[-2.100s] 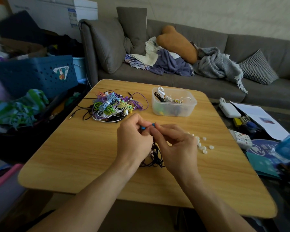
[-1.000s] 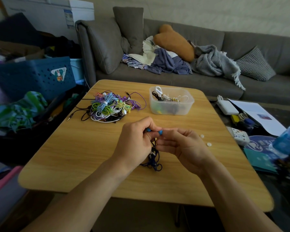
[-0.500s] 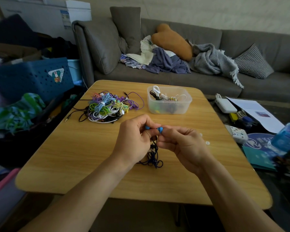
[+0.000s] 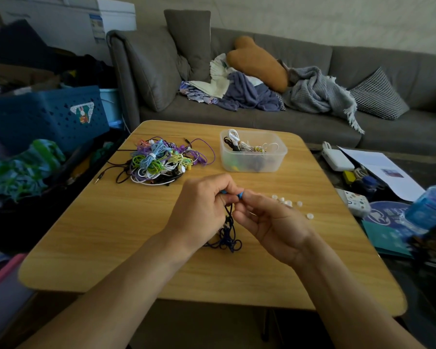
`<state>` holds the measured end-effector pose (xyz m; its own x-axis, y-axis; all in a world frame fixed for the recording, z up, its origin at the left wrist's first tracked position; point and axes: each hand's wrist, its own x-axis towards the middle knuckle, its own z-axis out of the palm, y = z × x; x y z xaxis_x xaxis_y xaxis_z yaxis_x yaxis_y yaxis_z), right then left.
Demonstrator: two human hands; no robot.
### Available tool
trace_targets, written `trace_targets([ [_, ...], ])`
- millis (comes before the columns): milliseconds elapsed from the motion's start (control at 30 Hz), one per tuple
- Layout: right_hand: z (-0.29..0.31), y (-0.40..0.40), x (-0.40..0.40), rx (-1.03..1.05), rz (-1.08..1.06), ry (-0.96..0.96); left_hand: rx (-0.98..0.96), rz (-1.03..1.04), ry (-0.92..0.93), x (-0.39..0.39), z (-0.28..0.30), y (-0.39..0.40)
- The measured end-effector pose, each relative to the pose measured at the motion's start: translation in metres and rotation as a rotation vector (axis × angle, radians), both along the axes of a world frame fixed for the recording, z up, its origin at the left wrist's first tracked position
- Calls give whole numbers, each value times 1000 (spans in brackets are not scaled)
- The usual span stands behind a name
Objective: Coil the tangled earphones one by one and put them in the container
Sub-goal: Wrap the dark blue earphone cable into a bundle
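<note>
Both hands, left (image 4: 202, 210) and right (image 4: 269, 222), pinch the blue buds of a dark earphone (image 4: 228, 238), fingers clamped; its light, limp cord likely snags, so hold near the buds.

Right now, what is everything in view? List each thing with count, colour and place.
Table: one, light wood, centre.
Tangled earphones: one pile, mixed colours, table's far left.
Container: one, clear plastic, table's far middle, coiled earphones inside.
Dark earphone: one, dark cord, blue buds, held by both hands.
Ear tips: several, white, right of the hands.
Sofa: one, grey, behind the table.
Crate: one, blue, left.
Left hand: pinches a bud.
Right hand: pinches a bud.
</note>
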<state>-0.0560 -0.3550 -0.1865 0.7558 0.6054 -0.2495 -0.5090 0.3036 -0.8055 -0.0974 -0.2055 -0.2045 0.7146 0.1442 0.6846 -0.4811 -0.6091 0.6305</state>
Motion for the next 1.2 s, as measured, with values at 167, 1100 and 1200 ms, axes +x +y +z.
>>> trace_targets([
  [167, 2, 0, -2, -78, -40, -47, 38, -27, -15, -3, 0, 0],
  [1100, 11, -6, -12, -122, -196, -396, -514, -157, 50, -5, -2, -18],
  [1200, 11, -9, -11, -102, -157, -386, -519, -186, 40, -5, 1, -18],
])
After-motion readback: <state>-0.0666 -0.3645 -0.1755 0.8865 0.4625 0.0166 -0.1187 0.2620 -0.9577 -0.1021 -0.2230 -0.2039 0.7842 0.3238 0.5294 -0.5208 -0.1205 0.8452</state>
